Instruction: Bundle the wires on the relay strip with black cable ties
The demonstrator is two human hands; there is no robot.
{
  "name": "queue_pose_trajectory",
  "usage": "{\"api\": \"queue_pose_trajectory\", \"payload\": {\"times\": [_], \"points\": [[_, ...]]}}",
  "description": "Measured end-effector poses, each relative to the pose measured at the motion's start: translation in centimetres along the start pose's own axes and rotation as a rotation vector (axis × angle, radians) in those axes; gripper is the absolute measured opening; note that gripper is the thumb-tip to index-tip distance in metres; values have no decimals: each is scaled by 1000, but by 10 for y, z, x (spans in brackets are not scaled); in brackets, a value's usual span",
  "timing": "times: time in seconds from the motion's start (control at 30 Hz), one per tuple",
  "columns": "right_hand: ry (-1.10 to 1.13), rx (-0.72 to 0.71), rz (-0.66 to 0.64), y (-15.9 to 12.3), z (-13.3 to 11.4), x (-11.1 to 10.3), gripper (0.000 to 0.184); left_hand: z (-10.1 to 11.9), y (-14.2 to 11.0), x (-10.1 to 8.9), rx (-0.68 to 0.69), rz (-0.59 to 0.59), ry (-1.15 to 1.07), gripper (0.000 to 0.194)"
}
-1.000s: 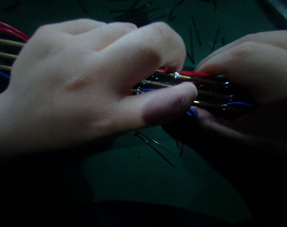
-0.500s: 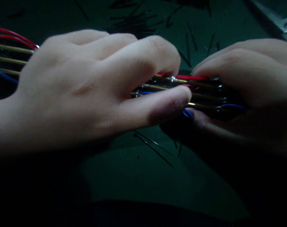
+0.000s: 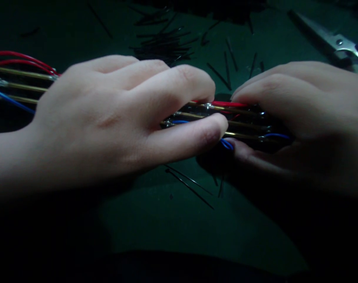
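The bundle (image 3: 246, 124) appears lower now: gold rods (image 3: 22, 73), red wires (image 3: 232, 104), blue wires (image 3: 12, 100).

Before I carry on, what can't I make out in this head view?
All in the head view:
- Wired bundle, middle stretch: hidden by the left hand.
- Bundle's left end: cut off by the left edge.
- Bundle's right end: hidden by the right hand and shadow.
- Scissors-like tool, handle end: lost to darkness and the right edge.
- Dark heap: cut by the top edge.

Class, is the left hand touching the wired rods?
Touching: the head view shows the left hand wrapped over the wired rods, which emerge between its thumb and index finger.
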State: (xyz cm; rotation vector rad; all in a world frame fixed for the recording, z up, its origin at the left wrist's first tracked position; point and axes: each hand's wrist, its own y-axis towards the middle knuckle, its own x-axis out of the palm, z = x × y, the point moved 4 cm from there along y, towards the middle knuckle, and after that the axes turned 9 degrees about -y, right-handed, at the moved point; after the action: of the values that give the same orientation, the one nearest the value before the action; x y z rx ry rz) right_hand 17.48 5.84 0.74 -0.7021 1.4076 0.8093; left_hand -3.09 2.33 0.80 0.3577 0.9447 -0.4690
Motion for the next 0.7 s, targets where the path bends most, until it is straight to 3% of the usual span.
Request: {"api": "queue_pose_trajectory", "payload": {"times": [0.4,0.57,0.7], "points": [[-10,-7,-2,1,0,0,29,-2,-3,1,-3,-38,-2,42],[-5,8,-16,0,0,0,30,1,1,3,-9,-4,-52,42],[-2,17,-24,0,0,1,30,4,3,5,-19,33,59,49]]}}
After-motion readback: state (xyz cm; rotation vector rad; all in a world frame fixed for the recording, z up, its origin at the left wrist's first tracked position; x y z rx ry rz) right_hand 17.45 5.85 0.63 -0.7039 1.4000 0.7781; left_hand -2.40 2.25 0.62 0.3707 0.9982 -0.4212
